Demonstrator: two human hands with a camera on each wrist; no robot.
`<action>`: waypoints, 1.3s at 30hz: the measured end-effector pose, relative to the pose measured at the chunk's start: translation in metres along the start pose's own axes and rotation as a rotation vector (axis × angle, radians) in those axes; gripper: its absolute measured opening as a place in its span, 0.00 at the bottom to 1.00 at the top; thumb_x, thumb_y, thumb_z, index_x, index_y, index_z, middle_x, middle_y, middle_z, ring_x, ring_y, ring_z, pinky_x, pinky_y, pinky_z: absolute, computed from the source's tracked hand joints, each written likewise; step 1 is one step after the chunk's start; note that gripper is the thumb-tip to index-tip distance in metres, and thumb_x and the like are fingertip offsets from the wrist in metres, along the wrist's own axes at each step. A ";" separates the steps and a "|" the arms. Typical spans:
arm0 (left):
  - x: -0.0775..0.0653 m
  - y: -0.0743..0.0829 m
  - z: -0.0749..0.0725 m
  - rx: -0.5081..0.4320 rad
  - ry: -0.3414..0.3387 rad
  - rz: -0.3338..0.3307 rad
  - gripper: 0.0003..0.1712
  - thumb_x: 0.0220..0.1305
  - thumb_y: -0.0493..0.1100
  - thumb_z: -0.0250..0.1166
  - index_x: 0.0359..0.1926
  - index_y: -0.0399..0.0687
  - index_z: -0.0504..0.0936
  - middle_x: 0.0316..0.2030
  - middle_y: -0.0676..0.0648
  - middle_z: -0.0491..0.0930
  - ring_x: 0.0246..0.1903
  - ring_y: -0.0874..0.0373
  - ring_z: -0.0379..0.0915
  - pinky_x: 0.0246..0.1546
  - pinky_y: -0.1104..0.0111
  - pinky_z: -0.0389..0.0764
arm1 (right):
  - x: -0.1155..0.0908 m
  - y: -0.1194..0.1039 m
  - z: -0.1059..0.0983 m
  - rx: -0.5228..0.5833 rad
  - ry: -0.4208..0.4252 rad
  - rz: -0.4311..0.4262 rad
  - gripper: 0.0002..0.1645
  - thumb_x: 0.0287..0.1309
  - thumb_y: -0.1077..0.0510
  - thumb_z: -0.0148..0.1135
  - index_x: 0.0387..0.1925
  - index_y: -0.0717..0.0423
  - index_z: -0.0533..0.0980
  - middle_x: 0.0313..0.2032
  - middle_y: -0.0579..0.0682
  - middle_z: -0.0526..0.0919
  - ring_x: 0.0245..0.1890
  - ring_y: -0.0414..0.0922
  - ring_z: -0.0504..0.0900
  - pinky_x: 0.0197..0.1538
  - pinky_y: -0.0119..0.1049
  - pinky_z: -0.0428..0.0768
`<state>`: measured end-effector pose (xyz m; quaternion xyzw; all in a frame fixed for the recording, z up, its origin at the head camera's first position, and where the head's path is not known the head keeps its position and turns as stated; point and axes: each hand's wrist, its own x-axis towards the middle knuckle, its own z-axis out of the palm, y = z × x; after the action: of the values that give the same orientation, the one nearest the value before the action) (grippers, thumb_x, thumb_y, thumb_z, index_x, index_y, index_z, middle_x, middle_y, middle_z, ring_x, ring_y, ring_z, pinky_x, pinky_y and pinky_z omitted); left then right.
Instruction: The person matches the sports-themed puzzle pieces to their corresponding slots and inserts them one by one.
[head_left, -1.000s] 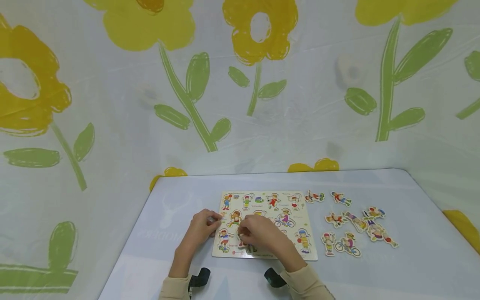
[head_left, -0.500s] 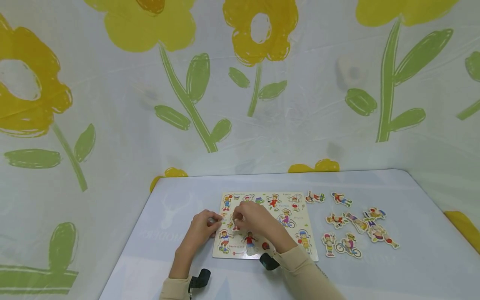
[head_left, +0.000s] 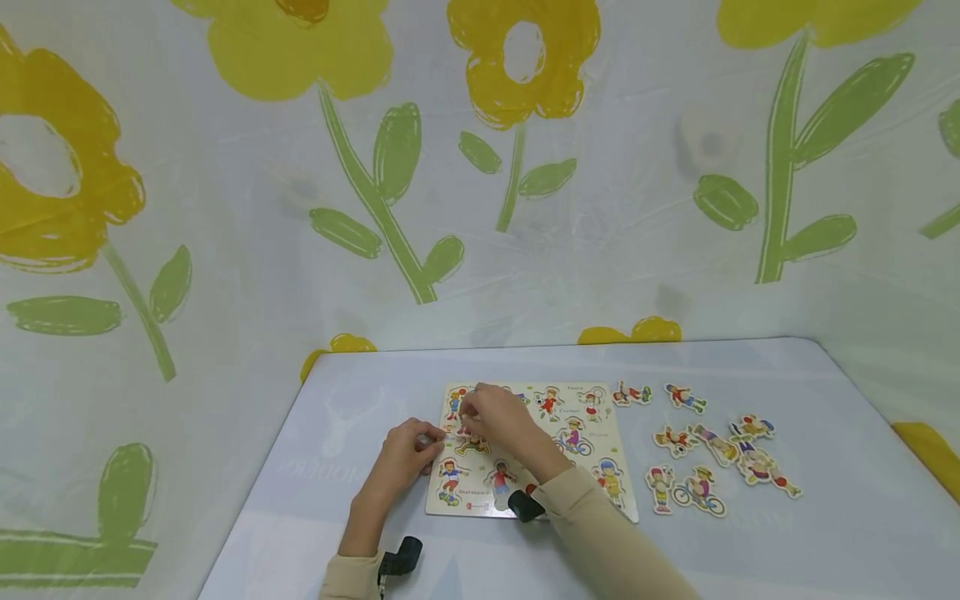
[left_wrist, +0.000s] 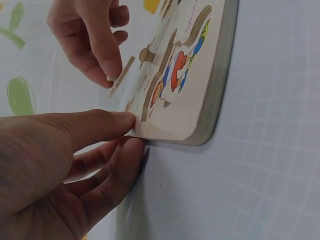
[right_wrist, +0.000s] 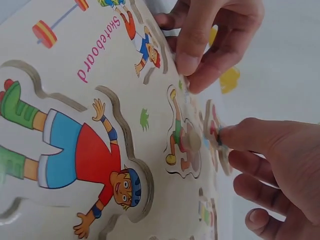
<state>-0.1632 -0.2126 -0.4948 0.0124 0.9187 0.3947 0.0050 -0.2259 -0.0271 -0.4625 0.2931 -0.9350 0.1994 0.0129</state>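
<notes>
My left hand (head_left: 408, 454) grips the left edge of a wooden peg puzzle board (head_left: 435, 508), thumb on top, curled fingers at its side, as the left wrist view shows. My right hand (head_left: 506, 421) is over the board's upper left. Between its thumb and fingers it pinches a puzzle piece (right_wrist: 224, 161), tilted and seen nearly edge-on; its picture is mostly hidden. Below that hand, a runner piece (right_wrist: 181, 145) with a peg lies in its recess. A skateboarder recess (left_wrist: 180, 67) shows in the left wrist view.
Several loose puzzle pieces lie right of the board, among them a cyclist piece (head_left: 699, 492), a standing figure piece (head_left: 660, 489) and a piece in blue trousers (head_left: 685, 398). A flower-printed curtain (head_left: 570, 275) stands behind the white table (head_left: 352, 400).
My right hand has moved away from me, from the board's lower part to its upper left, carrying the puzzle piece. My left hand stays at the left edge.
</notes>
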 end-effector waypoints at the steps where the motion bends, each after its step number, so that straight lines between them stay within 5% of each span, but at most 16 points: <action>1: 0.000 0.000 0.000 0.001 0.000 0.002 0.07 0.60 0.35 0.68 0.41 0.43 0.85 0.36 0.47 0.76 0.25 0.62 0.74 0.21 0.76 0.77 | 0.002 0.000 0.001 -0.013 0.007 0.002 0.03 0.60 0.54 0.65 0.34 0.45 0.84 0.31 0.41 0.79 0.29 0.36 0.73 0.34 0.30 0.75; 13: 0.000 0.003 -0.001 -0.005 -0.007 -0.004 0.07 0.61 0.35 0.68 0.41 0.43 0.85 0.36 0.47 0.76 0.26 0.62 0.74 0.21 0.76 0.77 | 0.020 -0.005 0.009 -0.098 0.033 0.040 0.06 0.62 0.53 0.63 0.37 0.46 0.83 0.30 0.42 0.79 0.28 0.36 0.71 0.32 0.29 0.73; 39: 0.000 0.003 -0.001 0.027 0.013 0.017 0.07 0.60 0.36 0.68 0.41 0.43 0.85 0.36 0.48 0.77 0.25 0.63 0.73 0.21 0.76 0.76 | 0.034 -0.004 0.032 -0.050 0.050 0.099 0.07 0.65 0.53 0.62 0.40 0.48 0.84 0.32 0.44 0.80 0.29 0.38 0.73 0.34 0.31 0.74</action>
<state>-0.1630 -0.2115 -0.4922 0.0175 0.9239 0.3823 -0.0043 -0.2491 -0.0608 -0.4858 0.2409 -0.9524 0.1835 0.0338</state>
